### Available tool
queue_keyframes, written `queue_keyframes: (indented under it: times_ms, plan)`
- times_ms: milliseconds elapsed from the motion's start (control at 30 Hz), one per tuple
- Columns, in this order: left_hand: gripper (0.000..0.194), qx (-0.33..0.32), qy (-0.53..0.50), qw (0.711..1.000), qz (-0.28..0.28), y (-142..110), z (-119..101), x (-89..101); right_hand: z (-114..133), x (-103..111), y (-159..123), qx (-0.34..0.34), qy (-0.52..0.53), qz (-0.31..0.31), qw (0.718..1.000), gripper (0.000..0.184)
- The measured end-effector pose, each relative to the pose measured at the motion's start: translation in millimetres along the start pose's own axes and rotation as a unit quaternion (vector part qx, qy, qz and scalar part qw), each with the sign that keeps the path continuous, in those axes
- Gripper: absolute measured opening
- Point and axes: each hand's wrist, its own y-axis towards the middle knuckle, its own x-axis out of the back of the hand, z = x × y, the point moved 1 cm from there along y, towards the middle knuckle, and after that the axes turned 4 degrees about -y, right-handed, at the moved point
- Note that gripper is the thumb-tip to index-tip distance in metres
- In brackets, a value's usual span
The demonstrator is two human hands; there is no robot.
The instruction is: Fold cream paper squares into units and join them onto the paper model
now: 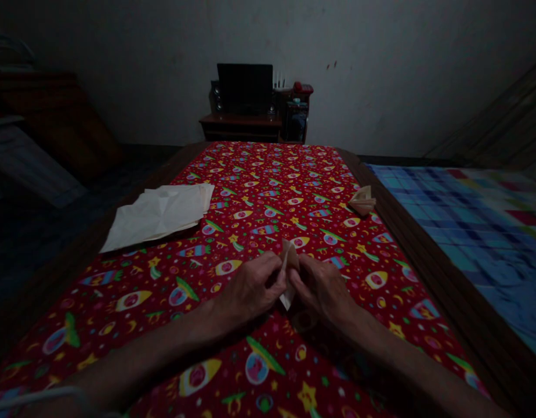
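Observation:
A small folded piece of paper (289, 264), pale with a pointed top and bottom, is held upright between my two hands just above the red patterned cloth (259, 229). My left hand (257, 284) pinches its left side with thumb and fingers. On the other side, my right hand (322, 284) has its thumb pressed on the paper, fingers curled behind. Parts of the paper are hidden by the fingers. To the far left lies a stack of creased paper sheets (157, 215). Near the cloth's right edge sits a bundle of folded paper pieces (362, 201).
Beyond the cloth's far end, a dark monitor (245, 87) with speakers stands on a wooden desk (242, 123), beside a red telephone (303, 88). A blue checked cloth (455, 220) spreads to the right. Wooden furniture (54, 116) stands at the left. The room is dim.

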Motion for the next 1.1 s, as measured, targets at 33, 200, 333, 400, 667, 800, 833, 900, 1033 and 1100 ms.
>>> queue_keyframes:
  times_ms: [33, 200, 333, 400, 667, 800, 833, 900, 1033, 1100]
  plan:
    - [0.018, 0.013, 0.014, 1.0, -0.005, 0.8, 0.2, -0.3, -1.2, -1.3, -0.2, 0.015, -0.026, -0.004, 1.0, 0.015]
    - [0.015, 0.14, 0.041, 0.989, -0.023, 9.5, -1.3, -5.8, -0.3, -6.4, -1.8, 0.097, -0.191, -0.034, 0.976, 0.016]
    - [0.027, 0.192, -0.012, 0.981, -0.022, 12.0, 1.1, -12.6, 3.2, -7.1, -1.6, 0.121, -0.217, -0.048, 0.967, 0.014]
    - [0.035, 0.167, -0.036, 0.985, -0.012, 10.2, 6.5, -14.8, 4.5, -6.5, -0.9, 0.124, -0.218, -0.058, 0.966, 0.017]
    - [0.039, 0.147, -0.168, 0.974, 0.029, 2.6, 23.4, -15.6, -2.9, -4.1, -2.0, 0.078, -0.147, -0.033, 0.986, 0.017]
    - [0.034, 0.139, -0.136, 0.979, 0.056, 2.7, 20.0, -12.7, -10.4, -3.9, 0.0, 0.006, -0.06, 0.035, 0.998, 0.037]
    - [0.033, 0.136, -0.118, 0.982, 0.06, 2.8, 19.6, -11.4, -11.6, -4.2, 1.1, -0.013, -0.027, 0.049, 0.998, 0.037]
    - [0.03, 0.118, -0.074, 0.988, 0.061, 2.7, 20.3, -8.3, -13.7, -5.2, 3.1, -0.045, 0.033, 0.059, 0.997, 0.035]
    - [0.042, 0.073, 0.028, 0.996, 0.049, 2.2, 25.4, -3.8, -17.8, -9.2, 3.4, -0.055, 0.043, 0.039, 0.997, 0.031]
    - [0.043, 0.056, 0.044, 0.996, 0.049, 4.0, 26.7, -2.3, -19.3, -10.1, 2.9, -0.043, 0.027, 0.017, 0.999, 0.027]
